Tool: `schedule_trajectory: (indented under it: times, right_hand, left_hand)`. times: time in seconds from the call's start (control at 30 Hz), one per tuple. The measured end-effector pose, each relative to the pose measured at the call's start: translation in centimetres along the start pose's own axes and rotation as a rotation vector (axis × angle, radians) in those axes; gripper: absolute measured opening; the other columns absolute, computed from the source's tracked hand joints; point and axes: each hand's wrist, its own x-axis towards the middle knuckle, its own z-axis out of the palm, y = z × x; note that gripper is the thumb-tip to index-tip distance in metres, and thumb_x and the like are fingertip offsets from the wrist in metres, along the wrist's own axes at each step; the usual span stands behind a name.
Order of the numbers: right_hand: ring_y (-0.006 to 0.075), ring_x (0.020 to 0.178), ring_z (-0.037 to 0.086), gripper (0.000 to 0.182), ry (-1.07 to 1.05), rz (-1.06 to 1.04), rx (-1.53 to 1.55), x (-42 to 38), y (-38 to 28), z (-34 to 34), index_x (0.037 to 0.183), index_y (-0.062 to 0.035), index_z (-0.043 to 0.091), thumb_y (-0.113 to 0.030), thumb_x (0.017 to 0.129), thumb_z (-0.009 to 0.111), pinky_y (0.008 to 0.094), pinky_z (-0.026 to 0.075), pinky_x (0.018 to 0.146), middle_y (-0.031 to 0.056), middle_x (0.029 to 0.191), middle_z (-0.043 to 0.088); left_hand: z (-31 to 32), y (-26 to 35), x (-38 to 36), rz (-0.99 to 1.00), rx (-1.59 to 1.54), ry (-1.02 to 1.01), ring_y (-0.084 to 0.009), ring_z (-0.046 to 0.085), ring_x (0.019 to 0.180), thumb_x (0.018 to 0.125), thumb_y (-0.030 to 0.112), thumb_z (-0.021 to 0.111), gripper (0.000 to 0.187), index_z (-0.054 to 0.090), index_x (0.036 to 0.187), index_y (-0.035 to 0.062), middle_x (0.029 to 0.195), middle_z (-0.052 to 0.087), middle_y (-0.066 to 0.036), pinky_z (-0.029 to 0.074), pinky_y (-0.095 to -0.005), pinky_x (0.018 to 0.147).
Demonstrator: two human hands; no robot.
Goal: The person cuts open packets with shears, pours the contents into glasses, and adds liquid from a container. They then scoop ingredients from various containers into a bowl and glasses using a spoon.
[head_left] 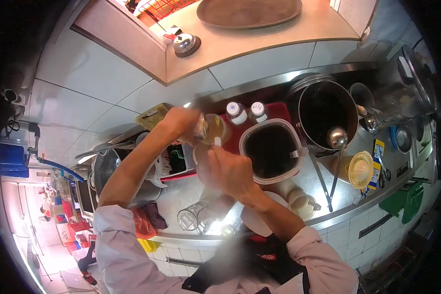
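My left hand [181,123] is raised over the back of the counter, closed around a small clear container [201,129] with a shiny rim, partly hidden by the fingers. Just beside it stands a clear tub [215,126] of yellowish liquid. My right hand [230,174] is closed in front of that tub, blurred by motion. A small white piece [217,141] shows above its fingers, but what they grip cannot be made out. To the right of this hand sits a square clear tub [271,149] filled with dark liquid.
Two white-capped bottles [236,112] stand on a red tray [279,111]. Right of them is a large pot [328,115] of dark liquid with a ladle [337,138]. A yellow citrus juicer [361,169], scissors [384,171], a glass mug [188,218] and a plastic jug [303,205] line the counter.
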Motion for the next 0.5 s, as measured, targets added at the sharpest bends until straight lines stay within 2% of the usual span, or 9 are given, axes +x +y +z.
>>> schedule_trajectory:
  times: [0.07,0.2,0.3,0.37,0.5]
  right_hand:
    - [0.029,0.051,0.062,0.019,0.028,-0.009,0.03,0.2,-0.4,-0.2,0.081,-0.0068,0.056,-0.019,0.096,0.053,0.0403,0.049,0.046,0.0136,0.063,0.061]
    - [0.0289,0.051,0.062,0.021,-0.008,-0.096,-0.02,0.3,-0.9,-0.1,0.079,-0.0068,0.055,-0.019,0.096,0.052,0.0398,0.049,0.046,0.0138,0.062,0.061]
    - [0.0299,0.052,0.063,0.022,-0.035,-0.112,-0.092,0.5,-1.5,-0.2,0.079,-0.0069,0.054,-0.021,0.096,0.052,0.0398,0.049,0.047,0.0134,0.062,0.061]
    - [0.031,0.054,0.063,0.022,-0.063,-0.084,-0.12,1.2,-2.3,-1.2,0.08,-0.0077,0.055,-0.023,0.096,0.052,0.0416,0.05,0.048,0.0125,0.063,0.061]
    - [0.033,0.057,0.064,0.023,0.015,-0.06,-0.017,2.4,-3.2,-2.9,0.08,-0.0083,0.057,-0.025,0.097,0.052,0.0444,0.05,0.05,0.0125,0.064,0.062]
  left_hand:
    - [0.6,-0.2,-0.4,0.022,-0.036,0.065,-0.0381,0.069,0.087,0.05,0.039,0.089,0.08,0.056,0.113,0.0006,0.092,0.07,-0.02,0.057,-0.0438,0.078]
    - [0.4,0.0,-2.1,-0.037,-0.11,0.064,-0.0386,0.068,0.089,0.05,0.039,0.089,0.083,0.055,0.114,0.0,0.095,0.069,-0.022,0.057,-0.0446,0.079]
    - [1.5,-0.5,-3.3,-0.129,-0.218,0.15,-0.0366,0.067,0.096,0.052,0.039,0.088,0.073,0.061,0.108,0.001,0.101,0.069,-0.021,0.055,-0.043,0.082]
    - [3.6,-1.5,-3.9,-0.069,-0.489,0.413,-0.037,0.066,0.097,0.051,0.039,0.088,0.078,0.06,0.115,0.0024,0.105,0.068,-0.021,0.053,-0.0434,0.084]
    - [4.9,-0.9,-6.1,-0.131,-0.65,0.548,-0.0341,0.067,0.099,0.056,0.036,0.09,0.076,0.057,0.115,0.0024,0.104,0.069,-0.017,0.053,-0.0411,0.086]
